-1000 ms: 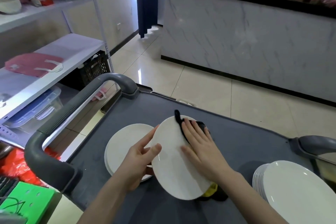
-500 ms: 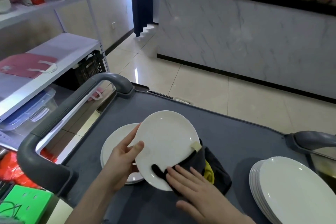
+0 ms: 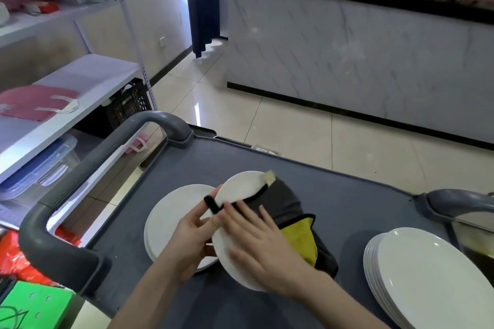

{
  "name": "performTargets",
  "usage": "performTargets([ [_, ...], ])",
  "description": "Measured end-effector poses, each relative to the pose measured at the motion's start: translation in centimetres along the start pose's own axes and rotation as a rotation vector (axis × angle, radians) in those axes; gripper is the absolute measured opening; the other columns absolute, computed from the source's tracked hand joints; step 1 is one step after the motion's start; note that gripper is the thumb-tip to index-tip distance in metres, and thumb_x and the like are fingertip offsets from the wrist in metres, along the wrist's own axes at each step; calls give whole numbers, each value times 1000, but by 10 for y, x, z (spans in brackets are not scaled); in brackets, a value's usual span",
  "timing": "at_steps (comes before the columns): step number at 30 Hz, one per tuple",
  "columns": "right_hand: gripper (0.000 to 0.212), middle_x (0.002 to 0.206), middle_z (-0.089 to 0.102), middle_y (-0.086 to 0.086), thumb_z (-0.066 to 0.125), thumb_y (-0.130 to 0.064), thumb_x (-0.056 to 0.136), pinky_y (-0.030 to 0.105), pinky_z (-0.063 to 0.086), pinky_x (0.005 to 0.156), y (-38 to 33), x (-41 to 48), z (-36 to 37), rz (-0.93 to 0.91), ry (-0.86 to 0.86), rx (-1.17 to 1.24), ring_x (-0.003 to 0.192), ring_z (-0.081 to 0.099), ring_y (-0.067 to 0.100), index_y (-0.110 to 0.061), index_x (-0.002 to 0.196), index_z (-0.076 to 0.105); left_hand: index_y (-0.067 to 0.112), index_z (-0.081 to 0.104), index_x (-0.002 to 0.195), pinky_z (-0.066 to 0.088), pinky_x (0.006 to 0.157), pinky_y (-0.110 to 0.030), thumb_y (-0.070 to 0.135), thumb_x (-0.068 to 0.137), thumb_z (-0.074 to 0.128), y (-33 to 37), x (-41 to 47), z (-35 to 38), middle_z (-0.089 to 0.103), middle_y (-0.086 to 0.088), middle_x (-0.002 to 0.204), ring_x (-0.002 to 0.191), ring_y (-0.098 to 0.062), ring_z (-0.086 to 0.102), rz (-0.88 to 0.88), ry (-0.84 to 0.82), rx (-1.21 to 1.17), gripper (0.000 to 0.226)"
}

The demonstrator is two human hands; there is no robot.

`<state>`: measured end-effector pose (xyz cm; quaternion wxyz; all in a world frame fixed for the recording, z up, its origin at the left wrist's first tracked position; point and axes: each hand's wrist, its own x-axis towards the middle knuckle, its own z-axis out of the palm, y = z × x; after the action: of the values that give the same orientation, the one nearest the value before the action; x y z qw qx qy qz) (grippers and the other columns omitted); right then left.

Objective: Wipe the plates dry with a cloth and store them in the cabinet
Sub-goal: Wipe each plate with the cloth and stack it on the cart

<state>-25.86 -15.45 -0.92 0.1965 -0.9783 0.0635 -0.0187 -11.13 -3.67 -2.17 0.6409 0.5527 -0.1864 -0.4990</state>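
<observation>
A white plate [image 3: 242,187] is held tilted over the grey cart top [image 3: 347,211]. My left hand [image 3: 191,238] grips its left rim, thumb on top. My right hand [image 3: 259,243] lies flat with straight fingers on the plate's face, pressing a dark grey and yellow cloth [image 3: 291,219] against it. The cloth drapes over the plate's right side and onto the cart. Under the held plate sits a small stack of white plates [image 3: 171,219]. A taller stack of white plates [image 3: 427,275] stands at the cart's right.
The cart has grey handles at left [image 3: 80,184] and right [image 3: 459,203]. A white shelf rack [image 3: 80,93] with a pink bag and plastic boxes stands to the left. A marble-fronted counter [image 3: 347,56] lies across the tiled floor.
My right hand slid from the plate's near edge up over its face with the cloth. The plate turned more edge-on and moved slightly right; the left hand kept its hold.
</observation>
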Motion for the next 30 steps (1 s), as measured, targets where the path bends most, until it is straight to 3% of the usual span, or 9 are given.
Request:
performTargets([
  [4,56,157,-10,-25,18,-52,102,44,-7,117,-5,-35,15,-78,-117,50,145,-12,3,-39,151,-5,45,60,127,57,56,-36,39,72,71,2,1,-10,74,-10,106,83,-25,71,20,83,-42,57],
  [8,50,155,-1,-31,19,-51,101,43,-6,120,14,-63,16,35,-114,154,144,-7,-5,-43,149,8,39,60,128,58,63,-39,36,76,68,2,3,-12,74,-7,109,92,-22,72,44,112,-47,52],
  [11,39,149,31,-28,44,-33,100,43,6,121,20,-62,10,219,200,421,143,14,-4,-37,138,46,39,60,128,58,65,-41,36,78,67,0,6,-5,73,-4,110,92,-21,72,41,97,-62,51],
  [13,31,139,50,-19,63,-10,90,39,24,118,22,-54,5,332,507,544,138,34,1,-27,117,68,39,56,132,59,73,-48,34,80,66,-5,8,-1,72,-3,117,97,-25,71,36,105,-88,54],
  [16,35,137,54,-9,71,7,77,28,38,108,30,-48,-2,470,735,474,131,45,3,-19,101,73,40,55,134,55,81,-56,31,80,66,-10,10,4,69,-2,123,105,-29,69,28,107,-126,56],
  [21,42,127,46,-12,80,-20,75,3,30,97,47,-61,-1,644,714,455,121,40,-10,-32,110,61,36,56,133,58,69,-45,26,79,66,-9,12,10,70,-4,120,100,-27,70,30,108,-144,55],
  [24,42,107,57,-22,76,-35,78,6,40,81,50,-67,2,831,654,635,102,54,-11,-39,110,51,35,54,134,59,75,-50,24,80,65,-9,12,14,71,-4,119,101,-28,70,35,110,-144,56],
  [27,15,81,65,-25,66,-44,84,7,42,66,49,-69,8,938,613,699,84,60,-10,-38,94,57,35,54,135,56,80,-53,23,81,64,-10,13,20,71,-5,119,102,-28,70,49,108,-128,57],
  [30,17,79,67,-22,54,-46,91,16,42,66,48,-68,10,937,558,771,85,63,4,-32,86,63,36,53,136,59,77,-48,21,80,64,-9,13,25,71,-5,119,102,-27,70,63,104,-127,58],
])
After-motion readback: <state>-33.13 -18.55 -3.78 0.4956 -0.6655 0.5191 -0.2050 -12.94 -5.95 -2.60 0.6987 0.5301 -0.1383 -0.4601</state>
